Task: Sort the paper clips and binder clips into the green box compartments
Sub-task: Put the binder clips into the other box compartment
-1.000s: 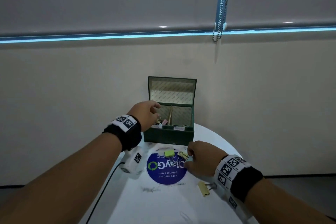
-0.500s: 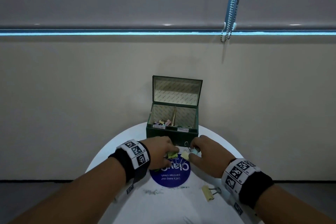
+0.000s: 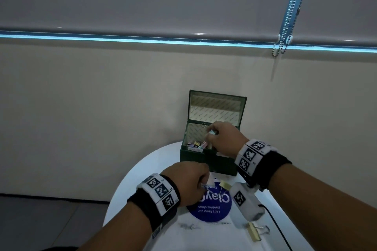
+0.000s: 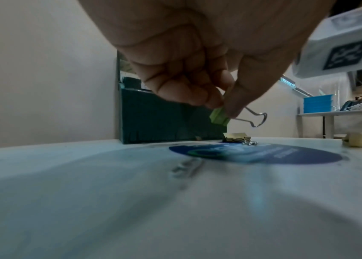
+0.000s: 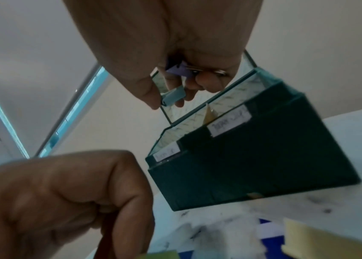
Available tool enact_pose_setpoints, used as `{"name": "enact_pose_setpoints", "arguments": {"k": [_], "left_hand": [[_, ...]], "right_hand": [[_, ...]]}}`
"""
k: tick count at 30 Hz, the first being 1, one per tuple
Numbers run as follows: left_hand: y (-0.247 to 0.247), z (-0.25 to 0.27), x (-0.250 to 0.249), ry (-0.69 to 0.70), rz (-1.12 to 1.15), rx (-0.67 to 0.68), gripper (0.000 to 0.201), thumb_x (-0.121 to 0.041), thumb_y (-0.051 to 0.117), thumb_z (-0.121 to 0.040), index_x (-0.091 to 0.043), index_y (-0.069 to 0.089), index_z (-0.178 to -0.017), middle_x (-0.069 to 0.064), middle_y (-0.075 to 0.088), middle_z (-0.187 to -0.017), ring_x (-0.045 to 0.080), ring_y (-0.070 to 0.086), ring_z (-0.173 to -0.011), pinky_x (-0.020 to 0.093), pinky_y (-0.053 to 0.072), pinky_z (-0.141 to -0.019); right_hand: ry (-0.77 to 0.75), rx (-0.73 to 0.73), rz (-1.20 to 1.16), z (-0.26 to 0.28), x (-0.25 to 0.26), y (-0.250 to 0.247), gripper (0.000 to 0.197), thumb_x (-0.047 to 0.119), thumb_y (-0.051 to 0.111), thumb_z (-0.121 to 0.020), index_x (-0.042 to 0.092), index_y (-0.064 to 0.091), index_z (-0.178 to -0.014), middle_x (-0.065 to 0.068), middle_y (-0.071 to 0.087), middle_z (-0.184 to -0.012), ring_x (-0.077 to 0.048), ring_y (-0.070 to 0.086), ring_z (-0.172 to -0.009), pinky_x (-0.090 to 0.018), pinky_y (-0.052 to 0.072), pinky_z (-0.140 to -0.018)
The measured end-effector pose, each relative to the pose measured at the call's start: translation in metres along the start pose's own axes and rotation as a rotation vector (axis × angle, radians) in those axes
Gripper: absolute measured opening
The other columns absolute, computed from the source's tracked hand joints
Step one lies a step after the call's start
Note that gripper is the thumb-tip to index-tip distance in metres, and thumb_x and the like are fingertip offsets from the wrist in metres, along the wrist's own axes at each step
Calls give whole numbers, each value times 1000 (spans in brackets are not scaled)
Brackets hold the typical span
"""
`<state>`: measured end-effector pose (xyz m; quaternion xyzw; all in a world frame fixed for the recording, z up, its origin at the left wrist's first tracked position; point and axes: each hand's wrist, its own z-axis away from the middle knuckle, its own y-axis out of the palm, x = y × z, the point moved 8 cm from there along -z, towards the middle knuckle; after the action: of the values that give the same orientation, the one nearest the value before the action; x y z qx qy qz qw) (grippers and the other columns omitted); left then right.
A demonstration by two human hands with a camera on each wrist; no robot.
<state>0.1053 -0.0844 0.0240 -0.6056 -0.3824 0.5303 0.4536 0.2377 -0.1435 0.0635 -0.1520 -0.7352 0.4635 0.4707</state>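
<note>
Nearest, a yellow binder clip (image 3: 255,231) lies on the white bench (image 3: 142,169) by its near edge, just right of a round blue sticker (image 3: 212,210). Over the sticker's far side the left hand (image 3: 186,182) hovers just above the bench, its fingers (image 4: 197,94) and thumb pinching a green binder clip (image 4: 285,117) – wire handles sticking out to the right. Another yellow binder clip (image 3: 225,185) rests on the bench just beside it, in front of the green box (image 3: 204,160). The box stands open at the bench's far edge, lid upright, with coloured clips (image 3: 195,144) heaped in its left compartment. Above the divider the right hand (image 3: 224,138) grips a light-blue binder clip (image 5: 173,96) between thumb and curled fingers (image 5: 202,84) – a purple clip (image 5: 181,70) is tucked deeper in the same hand.
</note>
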Motion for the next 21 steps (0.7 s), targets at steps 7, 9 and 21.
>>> {"name": "enact_pose_setpoints", "arguments": {"k": [7,9,21], "left_hand": [[-2,4,7,-4,1,-59,13,-24,63,-85,-25,52,-92,-4,62,-94,17,58,-88,31,55,-76],[-3,3,9,4,3,-91,12,-25,62,-85,-25,51,-91,-5,61,-92,17,57,-86,31,54,-75],[-20,2,26,-122,42,-335,21,-34,61,-85,-29,42,-76,-12,53,-79,9,52,-75,26,49,-66]], "right_hand": [[8,53,-47,-14,18,13,58,20,60,-89,13,46,-145,-14,47,-145,-26,57,-120,-40,50,-102],[-22,82,-39,-9,24,11,64,13,57,-90,12,38,-151,-9,34,-157,-23,39,-140,-37,34,-117],[-144,277,234,86,-45,7,27,5,56,-80,29,65,-86,19,56,-95,3,51,-80,-12,38,-71]]}}
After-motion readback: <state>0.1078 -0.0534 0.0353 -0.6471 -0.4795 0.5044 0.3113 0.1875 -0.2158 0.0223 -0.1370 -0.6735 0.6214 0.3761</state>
